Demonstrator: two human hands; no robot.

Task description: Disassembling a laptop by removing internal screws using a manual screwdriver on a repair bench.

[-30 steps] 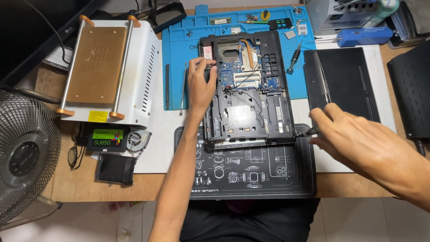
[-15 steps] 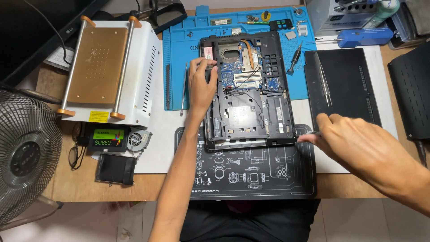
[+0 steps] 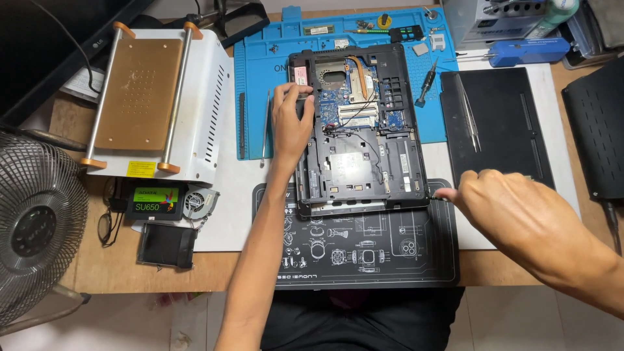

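Head view: the right hand (image 3: 520, 208) is sliding in from the right edge of the surface (image 3: 117, 266) toward the opened laptop base (image 3: 361, 130) — a second ago it was further out and higher. Now its fingertips are pinched together right at the base's near right corner, on something too small to make out. The left hand (image 3: 292, 120) isn't budging, fingers spread flat on the left edge, pinning the base on the blue mat (image 3: 260, 71).
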